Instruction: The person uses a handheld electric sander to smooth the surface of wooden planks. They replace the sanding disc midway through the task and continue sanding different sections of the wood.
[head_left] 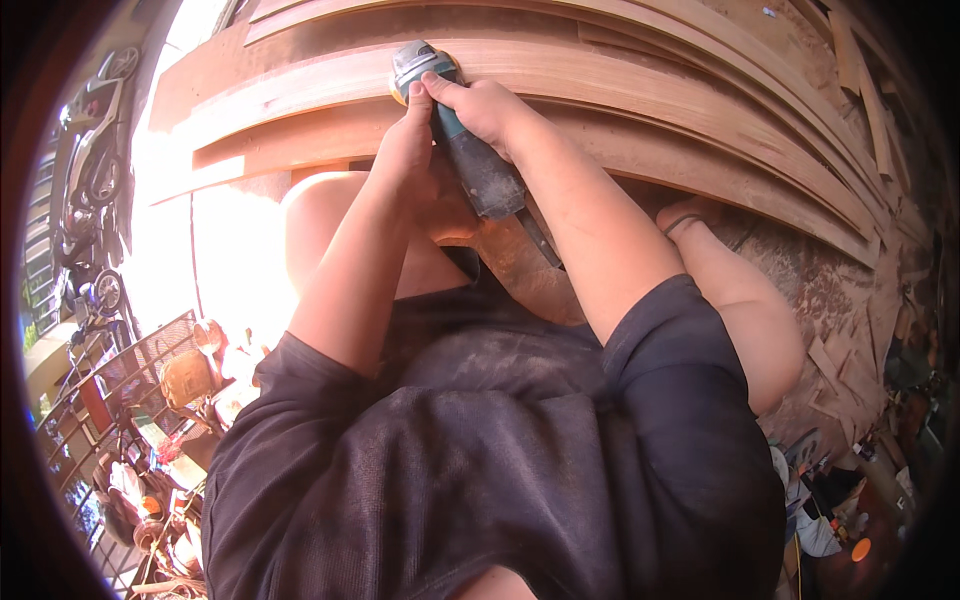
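Observation:
An angle grinder [478, 160] with a grey metal head and a teal and dark body lies between my two hands, its head over a long wooden plank [330, 92]. My left hand [405, 138] is closed around the grinder's near left side, thumb up by the head. From the right, my right hand [482, 108] wraps over the body just behind the head, its thumb on top. A yellowish rim of the disc shows under the head; whether it touches the wood I cannot tell. The tool's rear end points back toward my lap, with a dark cord trailing from it.
More long boards [690, 170] lie side by side across the front. Thin wood scraps [845, 375] litter the dusty floor at right. A wire rack [130, 365] with assorted items stands at lower left, motorcycles [100, 190] beyond it. Mixed tools and clutter [825, 520] sit at lower right.

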